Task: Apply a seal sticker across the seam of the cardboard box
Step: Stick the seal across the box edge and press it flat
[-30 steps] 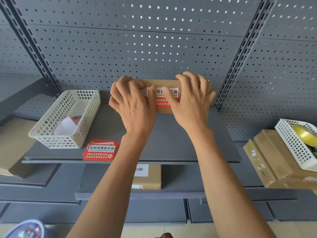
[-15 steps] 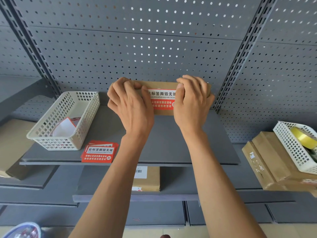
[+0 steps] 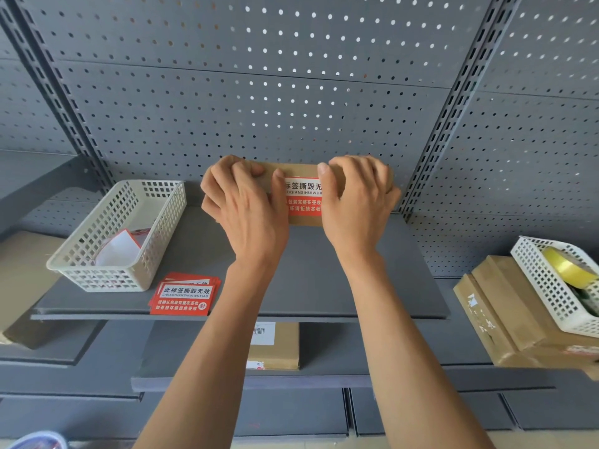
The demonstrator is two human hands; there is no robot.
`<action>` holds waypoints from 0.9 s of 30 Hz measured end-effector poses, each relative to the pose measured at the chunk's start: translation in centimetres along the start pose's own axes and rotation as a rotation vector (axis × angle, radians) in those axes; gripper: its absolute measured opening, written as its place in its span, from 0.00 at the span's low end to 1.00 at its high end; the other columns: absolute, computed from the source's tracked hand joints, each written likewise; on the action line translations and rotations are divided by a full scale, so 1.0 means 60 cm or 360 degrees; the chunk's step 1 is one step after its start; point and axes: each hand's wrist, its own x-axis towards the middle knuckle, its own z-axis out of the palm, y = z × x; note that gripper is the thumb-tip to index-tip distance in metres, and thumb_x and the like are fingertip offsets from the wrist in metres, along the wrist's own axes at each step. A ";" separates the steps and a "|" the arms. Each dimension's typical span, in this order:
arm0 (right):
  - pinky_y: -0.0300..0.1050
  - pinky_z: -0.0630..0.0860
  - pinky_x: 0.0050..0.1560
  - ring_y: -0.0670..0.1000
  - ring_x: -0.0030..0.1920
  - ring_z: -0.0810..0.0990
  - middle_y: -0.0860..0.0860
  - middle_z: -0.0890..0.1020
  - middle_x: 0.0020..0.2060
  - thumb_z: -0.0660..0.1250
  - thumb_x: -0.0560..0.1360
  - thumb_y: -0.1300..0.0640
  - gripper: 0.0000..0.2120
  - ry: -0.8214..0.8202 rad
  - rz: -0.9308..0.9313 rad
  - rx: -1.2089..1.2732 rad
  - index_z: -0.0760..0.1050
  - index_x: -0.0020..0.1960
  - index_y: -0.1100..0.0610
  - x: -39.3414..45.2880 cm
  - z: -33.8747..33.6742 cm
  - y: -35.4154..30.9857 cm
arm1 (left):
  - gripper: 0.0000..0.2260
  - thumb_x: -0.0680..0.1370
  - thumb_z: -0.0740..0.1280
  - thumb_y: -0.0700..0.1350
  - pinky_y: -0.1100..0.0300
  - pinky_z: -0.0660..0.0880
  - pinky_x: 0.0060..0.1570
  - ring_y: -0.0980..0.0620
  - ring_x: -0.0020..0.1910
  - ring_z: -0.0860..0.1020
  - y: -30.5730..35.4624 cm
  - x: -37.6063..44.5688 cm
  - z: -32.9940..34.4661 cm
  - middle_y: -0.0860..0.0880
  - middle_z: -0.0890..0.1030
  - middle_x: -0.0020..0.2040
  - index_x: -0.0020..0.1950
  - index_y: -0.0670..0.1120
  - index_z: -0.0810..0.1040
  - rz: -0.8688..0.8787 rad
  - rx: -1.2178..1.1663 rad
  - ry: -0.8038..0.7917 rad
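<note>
A brown cardboard box (image 3: pixel 301 168) stands at the back of the grey shelf (image 3: pixel 308 286), against the pegboard. A red and white seal sticker (image 3: pixel 303 197) lies on its front face, reaching up to the top edge. My left hand (image 3: pixel 241 202) grips the box's left end, fingers curled over the top and thumb upright beside the sticker's left edge. My right hand (image 3: pixel 355 197) grips the right end the same way, with its thumb on the sticker's right part. Both hands hide the box's ends and the seam.
A white mesh basket (image 3: pixel 116 234) with papers sits at the shelf's left. A stack of red seal stickers (image 3: pixel 184 294) lies near the front edge. A labelled box (image 3: pixel 275 346) rests on the lower shelf. At right, cardboard boxes (image 3: pixel 505 312) carry a basket (image 3: pixel 557 286) with yellow tape.
Both thumbs have slid apart across the sticker, from its middle toward its sides, so more of its print shows. The box has stayed in place.
</note>
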 end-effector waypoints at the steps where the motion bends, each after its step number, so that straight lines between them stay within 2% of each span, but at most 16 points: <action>1: 0.53 0.64 0.55 0.50 0.62 0.73 0.40 0.82 0.50 0.59 0.79 0.40 0.14 -0.0007 0.0005 0.0013 0.78 0.47 0.46 0.001 -0.001 0.001 | 0.14 0.81 0.63 0.55 0.45 0.64 0.58 0.40 0.66 0.66 -0.001 0.000 0.000 0.44 0.71 0.63 0.52 0.45 0.72 0.0006 -0.0007 -0.0002; 12: 0.52 0.63 0.56 0.50 0.62 0.73 0.40 0.82 0.52 0.59 0.80 0.46 0.10 -0.0040 -0.0020 0.0079 0.79 0.50 0.46 0.001 -0.005 0.006 | 0.09 0.82 0.62 0.50 0.44 0.64 0.57 0.41 0.65 0.65 -0.003 0.000 -0.006 0.45 0.71 0.62 0.51 0.44 0.73 0.0012 -0.0070 -0.0026; 17: 0.54 0.64 0.57 0.51 0.63 0.73 0.41 0.82 0.53 0.58 0.81 0.48 0.11 -0.0071 -0.0042 0.0081 0.79 0.53 0.46 0.000 -0.008 0.008 | 0.05 0.81 0.62 0.47 0.43 0.64 0.57 0.41 0.64 0.65 -0.003 0.000 -0.010 0.46 0.70 0.61 0.51 0.46 0.73 0.0015 -0.0112 -0.0033; 22: 0.55 0.64 0.59 0.51 0.64 0.73 0.41 0.81 0.55 0.57 0.82 0.50 0.12 -0.0116 -0.0072 0.0100 0.79 0.56 0.46 0.001 -0.012 0.014 | 0.05 0.82 0.60 0.46 0.42 0.64 0.59 0.42 0.65 0.64 -0.003 0.002 -0.011 0.47 0.70 0.62 0.51 0.45 0.73 -0.0007 -0.0127 -0.0065; 24: 0.56 0.65 0.60 0.50 0.66 0.72 0.40 0.81 0.57 0.56 0.82 0.47 0.13 -0.0178 -0.0105 0.0102 0.78 0.58 0.46 0.002 -0.015 0.018 | 0.06 0.82 0.62 0.48 0.45 0.63 0.60 0.43 0.66 0.63 -0.003 0.003 -0.013 0.49 0.69 0.62 0.52 0.47 0.73 -0.0013 -0.0171 -0.0087; 27: 0.57 0.63 0.62 0.49 0.69 0.68 0.39 0.78 0.62 0.57 0.81 0.43 0.14 -0.0337 -0.0176 0.0061 0.76 0.61 0.45 0.005 -0.020 0.026 | 0.12 0.80 0.67 0.54 0.53 0.57 0.60 0.45 0.67 0.60 -0.008 0.003 -0.021 0.49 0.68 0.63 0.54 0.47 0.74 0.0032 -0.0193 -0.0147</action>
